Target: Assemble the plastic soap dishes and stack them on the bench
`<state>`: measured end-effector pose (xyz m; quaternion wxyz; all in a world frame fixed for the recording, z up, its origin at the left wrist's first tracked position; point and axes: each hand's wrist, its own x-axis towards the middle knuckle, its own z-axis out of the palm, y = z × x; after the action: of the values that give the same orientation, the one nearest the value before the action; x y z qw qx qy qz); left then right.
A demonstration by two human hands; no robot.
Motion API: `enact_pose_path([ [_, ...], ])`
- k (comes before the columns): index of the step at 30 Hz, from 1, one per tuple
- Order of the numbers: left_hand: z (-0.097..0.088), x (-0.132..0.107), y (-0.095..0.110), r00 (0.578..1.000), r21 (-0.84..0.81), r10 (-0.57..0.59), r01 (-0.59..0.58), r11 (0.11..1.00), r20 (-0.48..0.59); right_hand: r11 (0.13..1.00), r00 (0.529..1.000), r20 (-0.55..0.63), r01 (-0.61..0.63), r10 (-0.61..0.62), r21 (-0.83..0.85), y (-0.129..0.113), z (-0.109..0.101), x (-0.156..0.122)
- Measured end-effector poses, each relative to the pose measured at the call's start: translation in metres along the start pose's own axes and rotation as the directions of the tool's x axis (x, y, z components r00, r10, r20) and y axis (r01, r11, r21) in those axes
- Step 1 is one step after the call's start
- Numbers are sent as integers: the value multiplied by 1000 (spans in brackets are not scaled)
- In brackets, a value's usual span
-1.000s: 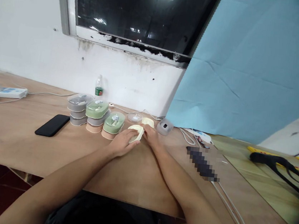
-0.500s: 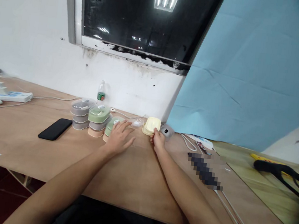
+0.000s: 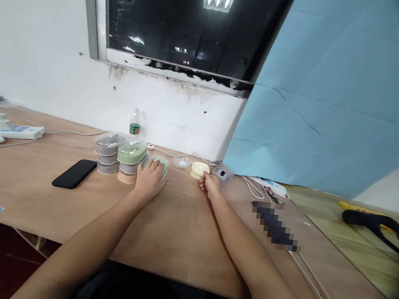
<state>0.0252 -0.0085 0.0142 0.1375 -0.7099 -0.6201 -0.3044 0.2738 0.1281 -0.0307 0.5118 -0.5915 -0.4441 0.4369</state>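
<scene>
My left hand (image 3: 150, 180) lies over a pale green lidded box (image 3: 159, 161), fingers bent over its lid. That box stands at the right end of a row of stacked boxes: a green one on a pink one (image 3: 132, 154) and a grey stack (image 3: 108, 149). My right hand (image 3: 210, 183) rests on the wooden table (image 3: 176, 223), fingers loosely bent, holding nothing. A small cream box (image 3: 199, 169) sits just beyond its fingertips, apart from them. A clear lid (image 3: 181, 162) lies between the green box and the cream box.
A small grey box (image 3: 222, 174) sits right of the cream box. A black phone (image 3: 74, 172) lies left of the stacks, a water bottle (image 3: 135, 123) by the wall, a power strip (image 3: 11, 131) far left. White cables (image 3: 314, 282) and a black tool (image 3: 375, 221) lie at the right.
My right hand has set the cream box down on the table and let go of it. My left hand moved forward from the table onto the pale green box.
</scene>
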Motion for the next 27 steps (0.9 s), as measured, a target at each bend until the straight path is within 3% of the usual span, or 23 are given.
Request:
enact_pose_path([
  [4, 0, 0, -1, 1000, 12, 5, -6, 1000, 8, 996, 998, 13, 63, -62, -61, 3, 0, -3],
  [9, -1, 0, -2, 1000, 17, 14, -14, 1000, 4, 963, 978, -51, 191, -204, -188, 8, -5, 0],
  [11, -1, 0, -2, 1000, 12, 10, -10, 1000, 8, 897, 946, -76, 272, -316, -349, 9, -9, 4],
  [14, -2, 0, -1, 1000, -8, 15, -15, 1000, 7, 724, 901, -19, 335, -433, -603, 11, -13, 7],
  [20, -3, 0, 1, 999, -49, 47, -48, 998, -20, 595, 873, 163, 439, -460, -674, 11, -10, 3],
  [27, -1, 1, -1, 998, -33, 44, -46, 998, -38, 551, 862, 242, 477, -446, -684, 12, -9, 3],
])
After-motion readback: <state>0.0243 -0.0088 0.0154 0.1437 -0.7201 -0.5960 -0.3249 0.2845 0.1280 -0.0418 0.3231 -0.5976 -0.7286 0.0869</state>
